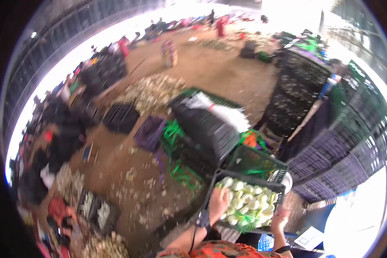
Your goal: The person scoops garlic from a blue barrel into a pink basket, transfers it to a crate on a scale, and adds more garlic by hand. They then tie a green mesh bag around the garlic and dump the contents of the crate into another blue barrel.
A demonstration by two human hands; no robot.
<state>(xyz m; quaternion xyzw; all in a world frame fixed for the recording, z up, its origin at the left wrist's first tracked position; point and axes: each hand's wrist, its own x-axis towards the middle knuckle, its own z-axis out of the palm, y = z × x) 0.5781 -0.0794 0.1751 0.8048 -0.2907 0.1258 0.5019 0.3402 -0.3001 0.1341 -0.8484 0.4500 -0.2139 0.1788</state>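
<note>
Head cam: L hand (219, 205), R hand (280, 219) at crate (250, 178) w/ veg (248, 202).

The dark crate (254, 178) is full of round vegetables (250, 201), white and light green (bright green bits (246, 218) lie on the near side). It sits between the left hand (218, 206) and the right hand (279, 219).

Single head-worn wide-angle view, looking forward and down; person's hands (219, 205) near, heaps, stacked crates (294, 92) far.
</note>
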